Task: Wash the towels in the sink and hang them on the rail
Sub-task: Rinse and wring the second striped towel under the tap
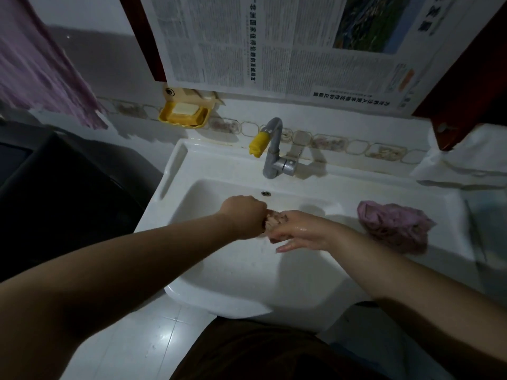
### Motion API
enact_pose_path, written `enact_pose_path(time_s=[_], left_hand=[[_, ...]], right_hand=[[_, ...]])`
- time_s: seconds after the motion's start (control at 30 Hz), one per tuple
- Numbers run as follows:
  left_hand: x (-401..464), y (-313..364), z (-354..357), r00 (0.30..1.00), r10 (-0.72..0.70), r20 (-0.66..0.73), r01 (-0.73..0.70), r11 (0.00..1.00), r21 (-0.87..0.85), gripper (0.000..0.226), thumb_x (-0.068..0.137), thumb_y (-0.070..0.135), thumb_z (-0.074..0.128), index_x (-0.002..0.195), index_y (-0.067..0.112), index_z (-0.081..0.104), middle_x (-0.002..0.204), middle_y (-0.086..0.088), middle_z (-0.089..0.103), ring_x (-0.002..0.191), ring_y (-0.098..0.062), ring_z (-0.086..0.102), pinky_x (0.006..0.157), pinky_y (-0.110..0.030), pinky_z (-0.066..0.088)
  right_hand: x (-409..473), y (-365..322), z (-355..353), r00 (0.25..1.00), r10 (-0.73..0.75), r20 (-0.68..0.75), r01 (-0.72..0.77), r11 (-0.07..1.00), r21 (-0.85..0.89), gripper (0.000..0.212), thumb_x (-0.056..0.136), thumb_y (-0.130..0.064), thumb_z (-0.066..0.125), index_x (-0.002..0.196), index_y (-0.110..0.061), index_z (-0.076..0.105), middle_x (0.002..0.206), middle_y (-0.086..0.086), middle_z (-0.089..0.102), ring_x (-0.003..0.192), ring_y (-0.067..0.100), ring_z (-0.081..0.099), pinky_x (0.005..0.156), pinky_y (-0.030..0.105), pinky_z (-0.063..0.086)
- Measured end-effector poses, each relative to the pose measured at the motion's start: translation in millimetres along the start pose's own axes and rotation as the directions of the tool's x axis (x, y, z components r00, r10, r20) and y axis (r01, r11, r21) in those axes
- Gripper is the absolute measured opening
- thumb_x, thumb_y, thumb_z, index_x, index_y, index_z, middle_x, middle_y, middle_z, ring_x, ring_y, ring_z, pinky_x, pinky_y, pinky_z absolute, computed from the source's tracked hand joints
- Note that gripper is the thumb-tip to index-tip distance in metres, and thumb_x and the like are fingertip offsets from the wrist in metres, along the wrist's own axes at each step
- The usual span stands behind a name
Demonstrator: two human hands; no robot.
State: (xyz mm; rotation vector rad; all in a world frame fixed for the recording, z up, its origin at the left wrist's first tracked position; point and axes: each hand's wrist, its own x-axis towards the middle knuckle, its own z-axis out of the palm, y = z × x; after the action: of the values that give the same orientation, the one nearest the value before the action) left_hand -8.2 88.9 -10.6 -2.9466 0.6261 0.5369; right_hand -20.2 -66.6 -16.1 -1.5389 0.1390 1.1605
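Over the white sink [315, 275] both hands hold one small wet pinkish towel [274, 219], twisted into a tight roll. My left hand [242, 216] is a fist gripping its left end. My right hand [299, 230] is wet and grips the right end with thumb and upper fingers, while its lower fingers stick out straight. A second, purple towel [395, 229] lies crumpled on the sink's right ledge. Another pink towel [41, 67] hangs at the upper left; its rail is out of view.
A grey tap [274, 152] with a yellow nozzle stands behind the basin. A yellow soap dish [183, 113] with soap is fixed to the wall. Newspaper [274, 42] covers the wall above. A dark appliance [63, 182] stands to the left.
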Motion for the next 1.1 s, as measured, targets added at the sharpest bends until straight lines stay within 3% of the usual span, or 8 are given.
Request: enact_pose_path(time_s=[0.13,0.3,0.43,0.6,0.73,0.83,0.9,1.1], left_hand=[[5.5,-8.4,3.4,0.876,-0.073,0.476,0.391,0.686,-0.614,0.021,0.09,0.021,0.053,0.072,0.011,0.052,0.062,-0.004,0.054,0.049,-0.015,0.053,0.046,-0.02,0.04],[-11.5,-1.5,-8.1,0.692,0.455,0.56,0.551,0.166,-0.818,0.028,0.088,0.022,0.051,0.063,0.016,0.062,0.048,0.005,0.051,0.041,-0.006,0.05,0.038,-0.014,0.036],[-16.0,8.3,-10.6,0.501,0.712,0.493,0.587,0.139,-0.797,0.021,0.079,0.028,0.063,0.059,0.02,0.063,0.058,0.003,0.061,0.046,-0.006,0.057,0.04,-0.012,0.043],[-23.7,11.9,-15.1,0.5,0.614,0.61,0.56,0.308,-0.769,0.03,0.094,0.046,0.049,0.089,0.019,0.061,0.07,0.005,0.056,0.063,-0.008,0.055,0.057,-0.018,0.049],[-18.6,21.9,-15.7,0.694,0.357,0.626,0.504,0.381,-0.775,0.024,0.089,0.025,0.066,0.105,0.017,0.05,0.068,0.002,0.043,0.057,-0.008,0.036,0.05,-0.017,0.032],[-9.2,29.4,-10.6,0.908,-0.024,0.419,0.297,0.742,-0.601,0.042,0.088,0.021,0.067,0.12,0.013,0.042,0.081,-0.007,0.057,0.066,-0.017,0.053,0.055,-0.025,0.04],[-6.5,25.5,-6.9,0.98,-0.137,0.143,0.185,0.893,-0.41,0.048,0.09,0.02,0.06,0.13,0.011,0.034,0.101,-0.012,0.065,0.084,-0.026,0.062,0.066,-0.032,0.045],[-7.4,-6.0,-24.2,0.912,0.359,-0.2,-0.309,0.92,0.243,0.042,0.099,0.031,0.04,0.137,0.013,0.032,0.095,-0.01,0.063,0.076,-0.03,0.06,0.059,-0.032,0.036]], right_hand=[[-0.7,24.6,13.5,0.859,-0.408,-0.308,0.287,0.884,-0.369,0.078,0.083,-0.003,0.066,0.147,-0.017,0.022,0.134,0.007,0.044,0.105,0.016,0.053,0.085,0.025,0.049],[-0.8,41.7,6.0,0.473,-0.88,0.041,0.255,0.092,-0.963,0.084,0.083,-0.01,0.063,0.15,-0.018,0.012,0.157,0.009,0.006,0.131,0.032,0.044,0.085,0.024,0.049],[-3.9,19.5,-8.5,0.171,-0.925,0.341,0.338,-0.269,-0.902,0.041,0.097,-0.017,0.046,0.136,-0.01,0.036,0.14,0.016,0.033,0.119,0.029,0.051,0.095,0.024,0.045],[-5.2,7.6,-21.9,0.244,-0.738,0.629,0.168,-0.606,-0.777,0.026,0.087,-0.005,0.05,0.112,-0.009,0.051,0.084,0.009,0.062,0.067,0.023,0.058,0.042,0.026,0.037],[-9.2,-6.7,-21.8,0.501,-0.745,0.442,0.01,-0.505,-0.863,0.02,0.064,-0.007,0.071,0.079,-0.008,0.057,0.057,0.005,0.055,0.042,0.023,0.051,0.039,0.02,0.02],[-8.8,-21.5,-1.7,0.841,-0.536,0.071,-0.099,-0.283,-0.954,0.018,0.084,-0.011,0.055,0.102,-0.008,0.056,0.086,0.007,0.065,0.073,0.03,0.063,0.045,0.025,0.026],[-3.6,-28.7,6.6,0.885,-0.445,-0.136,-0.177,-0.052,-0.983,0.018,0.089,-0.016,0.048,0.103,-0.012,0.059,0.092,0.005,0.063,0.083,0.029,0.061,0.054,0.028,0.034],[-8.5,-26.3,23.2,0.967,-0.072,-0.244,-0.04,0.905,-0.424,0.021,0.081,-0.012,0.054,0.066,-0.016,0.04,0.051,-0.001,0.034,0.043,0.015,0.03,0.043,0.018,0.021]])
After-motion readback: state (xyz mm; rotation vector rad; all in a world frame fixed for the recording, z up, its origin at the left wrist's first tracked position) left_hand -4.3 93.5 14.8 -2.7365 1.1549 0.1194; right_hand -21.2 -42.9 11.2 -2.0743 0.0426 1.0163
